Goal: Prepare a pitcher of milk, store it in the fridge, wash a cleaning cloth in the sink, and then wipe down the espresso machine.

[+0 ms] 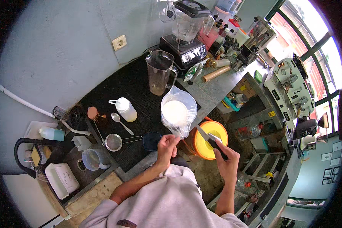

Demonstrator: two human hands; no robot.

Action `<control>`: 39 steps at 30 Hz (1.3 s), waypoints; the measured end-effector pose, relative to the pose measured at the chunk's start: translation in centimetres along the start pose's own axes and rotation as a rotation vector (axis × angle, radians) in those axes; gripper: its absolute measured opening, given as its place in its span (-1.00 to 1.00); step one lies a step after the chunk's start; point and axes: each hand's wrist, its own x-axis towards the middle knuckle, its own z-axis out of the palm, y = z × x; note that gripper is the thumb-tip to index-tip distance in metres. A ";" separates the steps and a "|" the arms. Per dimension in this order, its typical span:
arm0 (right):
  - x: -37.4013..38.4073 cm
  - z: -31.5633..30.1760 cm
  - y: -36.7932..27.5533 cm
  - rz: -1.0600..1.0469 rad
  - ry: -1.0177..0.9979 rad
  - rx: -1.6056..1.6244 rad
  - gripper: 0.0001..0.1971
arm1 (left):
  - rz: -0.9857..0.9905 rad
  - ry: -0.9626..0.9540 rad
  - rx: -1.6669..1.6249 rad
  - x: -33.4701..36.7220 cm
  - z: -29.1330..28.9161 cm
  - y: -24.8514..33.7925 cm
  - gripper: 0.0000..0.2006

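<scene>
Now right hand grips slim knife; left hand curls, perhaps touching translucent jug.

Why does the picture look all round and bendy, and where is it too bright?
In the head view, the fisheye lens bends straight edges near the rim and leaves the corners black; also in the head view, glare whitens parts of the window at upper right, while the mat looks very dark.

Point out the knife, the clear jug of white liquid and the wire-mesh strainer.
Knife (204,133): head view, on the blade.
Clear jug (181,96): head view, on its inner wall.
Wire-mesh strainer (113,142): head view, on the round mesh.
</scene>
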 end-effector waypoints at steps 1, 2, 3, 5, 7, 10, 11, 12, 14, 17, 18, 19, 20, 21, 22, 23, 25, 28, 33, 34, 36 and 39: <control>0.1 -0.4 -1.4 0.004 0.000 -0.002 -0.68 | -0.053 0.012 -0.080 0.3 0.3 0.8 -0.63; 0.4 -0.8 -3.1 -0.024 -0.045 -0.051 -0.69 | -0.089 0.029 -0.108 0.4 0.7 1.4 -0.72; 0.7 -1.1 -4.4 -0.052 -0.090 -0.101 -0.70 | -0.092 0.032 -0.108 0.5 0.7 1.2 -0.72; 1.6 -1.3 -6.0 -0.156 -0.080 -0.158 -0.72 | -0.014 -0.026 -0.061 1.0 1.1 0.6 -0.70; 2.3 -1.1 -7.3 -0.169 -0.184 -0.358 -0.74 | 0.002 0.016 -0.050 0.8 1.6 -0.4 -0.70; 3.0 -1.1 -8.0 -0.228 -0.198 -0.450 -0.75 | 0.036 0.010 0.052 0.9 2.1 -2.2 -0.63; 3.2 -1.1 -8.2 -0.250 -0.207 -0.455 -0.75 | 0.038 0.008 0.047 0.9 2.2 -2.1 -0.63; 3.4 -1.1 -8.4 -0.253 -0.206 -0.460 -0.75 | -0.002 0.005 0.039 1.0 2.3 -1.9 -0.65; 3.6 -1.0 -8.6 -0.279 -0.220 -0.512 -0.75 | -0.037 0.007 0.020 0.9 2.2 -1.8 -0.66; 4.0 -1.0 -8.5 -0.284 -0.224 -0.504 -0.75 | -0.048 -0.011 -0.036 0.5 2.4 -1.9 -0.71; 4.1 -1.1 -8.6 -0.286 -0.225 -0.507 -0.75 | -0.068 -0.010 -0.100 0.6 2.4 -2.1 -0.73; 4.3 -1.1 -8.7 -0.289 -0.245 -0.514 -0.74 | -0.087 -0.008 -0.164 0.5 2.5 -2.1 -0.76; 4.4 -1.2 -8.8 -0.292 -0.265 -0.520 -0.74 | -0.086 -0.007 -0.166 0.5 2.5 -2.2 -0.76; 4.5 -1.2 -9.0 -0.292 -0.267 -0.520 -0.74 | -0.087 0.002 -0.176 0.4 2.6 -2.2 -0.78; 4.5 -1.1 -9.4 -0.269 -0.277 -0.520 -0.74 | -0.090 0.006 -0.188 0.5 2.7 -2.2 -0.80; 4.5 -1.1 -9.8 -0.246 -0.288 -0.519 -0.74 | -0.093 0.003 -0.190 0.5 2.7 -2.2 -0.80; 4.8 -1.0 -10.2 -0.236 -0.300 -0.536 -0.74 | -0.113 0.000 -0.194 0.7 2.8 -2.2 -0.81; 5.2 -0.9 -10.2 -0.236 -0.319 -0.539 -0.74 | -0.094 0.002 -0.189 0.6 3.0 -2.1 -0.81; 5.8 -0.8 -10.3 -0.261 -0.333 -0.523 -0.73 | -0.094 0.004 -0.189 0.5 3.0 -2.2 -0.78; 5.8 -0.8 -10.5 -0.258 -0.343 -0.531 -0.72 | -0.095 0.005 -0.195 0.5 3.0 -2.3 -0.77; 6.0 -0.8 -10.6 -0.254 -0.352 -0.538 -0.72 | -0.085 -0.004 -0.192 0.5 3.0 -2.3 -0.76; 6.4 -0.6 -10.5 -0.276 -0.360 -0.556 -0.72 | -0.076 -0.020 -0.177 0.6 2.7 -2.4 -0.81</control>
